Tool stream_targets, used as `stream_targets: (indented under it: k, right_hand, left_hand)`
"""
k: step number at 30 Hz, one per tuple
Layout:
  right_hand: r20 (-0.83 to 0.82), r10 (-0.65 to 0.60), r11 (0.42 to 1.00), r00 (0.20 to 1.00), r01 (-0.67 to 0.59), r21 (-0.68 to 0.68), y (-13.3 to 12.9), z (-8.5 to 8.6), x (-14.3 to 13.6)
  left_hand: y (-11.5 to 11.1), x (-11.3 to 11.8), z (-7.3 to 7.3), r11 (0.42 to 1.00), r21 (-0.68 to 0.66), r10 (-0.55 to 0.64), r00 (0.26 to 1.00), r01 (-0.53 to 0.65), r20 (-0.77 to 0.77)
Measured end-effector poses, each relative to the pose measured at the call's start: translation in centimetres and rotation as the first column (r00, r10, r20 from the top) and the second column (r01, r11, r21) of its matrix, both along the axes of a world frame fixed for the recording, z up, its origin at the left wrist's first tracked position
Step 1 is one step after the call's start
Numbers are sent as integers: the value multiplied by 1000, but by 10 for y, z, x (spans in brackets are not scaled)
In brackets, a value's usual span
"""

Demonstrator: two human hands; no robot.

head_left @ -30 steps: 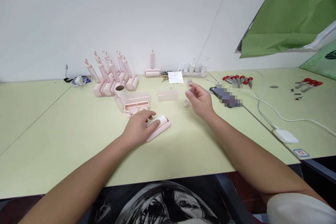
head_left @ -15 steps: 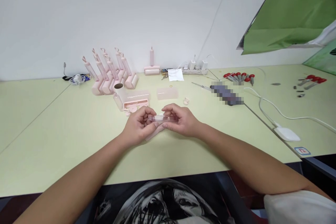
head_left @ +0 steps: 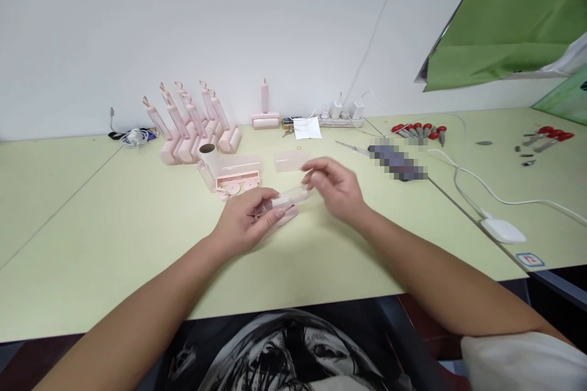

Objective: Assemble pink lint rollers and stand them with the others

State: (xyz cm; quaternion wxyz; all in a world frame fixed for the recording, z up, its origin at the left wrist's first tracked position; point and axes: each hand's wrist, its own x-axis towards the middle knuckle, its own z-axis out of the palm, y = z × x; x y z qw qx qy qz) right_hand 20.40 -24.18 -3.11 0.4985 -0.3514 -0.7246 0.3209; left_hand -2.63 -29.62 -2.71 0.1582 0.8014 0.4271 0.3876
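My left hand (head_left: 245,220) is closed around a clear plastic tube (head_left: 291,197) with something white inside. At the tube's far right end, my right hand (head_left: 337,190) has its fingertips pinched together; what they hold, if anything, is too small to make out. Under the tube lies a pale pink part (head_left: 287,217), partly hidden by my left hand. Beyond my left hand sit an open pink case (head_left: 238,181), a white cardboard roll (head_left: 210,162) and a translucent pink cover (head_left: 241,164). Another translucent cover (head_left: 288,160) lies behind my right hand.
Several pink rollers (head_left: 186,149) stand at the back left, and one more roller (head_left: 265,120) is by the wall. A power strip (head_left: 342,123), a blurred-out dark object (head_left: 397,162), red-capped tools (head_left: 417,130) and a white charger (head_left: 503,230) are to the right.
My right hand has let go of the tube's side and moved up and right to its end. The tube now tilts upward to the right in my left hand.
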Motion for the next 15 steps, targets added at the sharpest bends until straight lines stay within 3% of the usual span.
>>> stream_targets:
  k: [2, 4, 6, 8, 11, 13, 15]
  right_hand:
    - [111, -293, 952, 950, 300, -53, 21, -3, 15]
    - [395, -425, 883, 814, 468, -16, 41, -6, 28]
    - [637, -386, 851, 668, 524, -34, 54, -9, 37]
    - [754, -272, 858, 598, 506, -92, 58, -11, 39]
    - [754, -185, 890, 630, 433, -144, 54, -11, 34]
    - [622, -120, 912, 774, 334, -240, 47, -9, 28]
    - [304, 27, 910, 952, 102, -401, 36, -7, 20]
  left_hand:
    - [2, -4, -1, 1000, -9, 18, 999, -17, 36]
    - [3, -7, -2, 1000, -11, 0, 997, 0, 71]
    - [2, -9, -3, 1000, -8, -28, 996, 29, 87]
    - [2, -9, -4, 999, -4, -36, 996, 36, 84]
    - [2, -8, -3, 1000, -14, -7, 998, 8, 65]
    - [4, -7, -3, 999, -39, 32, 998, -30, 52]
    - [5, -7, -3, 995, -78, 63, 997, -60, 36]
